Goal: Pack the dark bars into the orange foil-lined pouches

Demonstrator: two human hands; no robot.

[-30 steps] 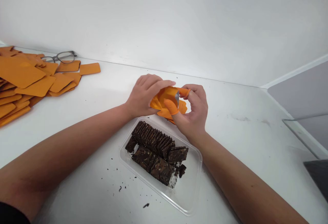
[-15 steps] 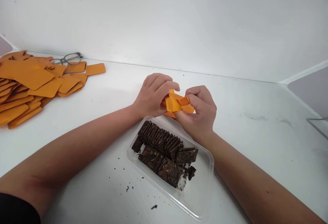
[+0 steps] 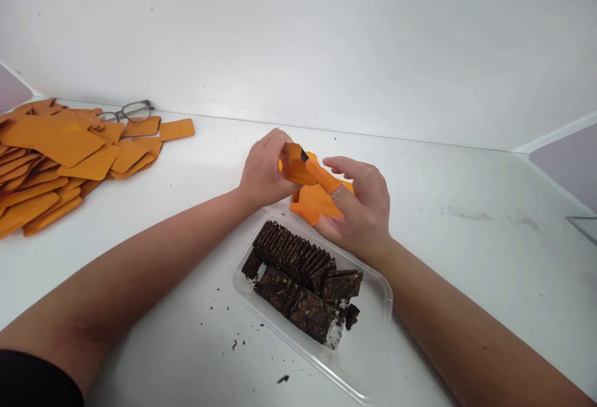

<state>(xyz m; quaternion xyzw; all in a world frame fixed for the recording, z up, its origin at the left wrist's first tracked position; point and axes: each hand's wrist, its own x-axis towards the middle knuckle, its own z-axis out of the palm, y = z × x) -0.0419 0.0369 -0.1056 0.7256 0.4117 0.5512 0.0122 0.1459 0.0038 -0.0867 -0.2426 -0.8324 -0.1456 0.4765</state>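
Lifting a pouch (image 3: 295,164) above the tray (image 3: 368,363), the left hand (image 3: 263,171) now pinches it; the right hand (image 3: 361,211) has loosened, its cotted forefinger seemingly probing the mouth.

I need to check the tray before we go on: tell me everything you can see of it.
The tray is a clear, thin plastic rectangle with rounded corners, lying flat and askew on the white table, below both hands. Dark brown biscuits stand packed in its left part; the right part is bare. Crumbs dot the table beside it.
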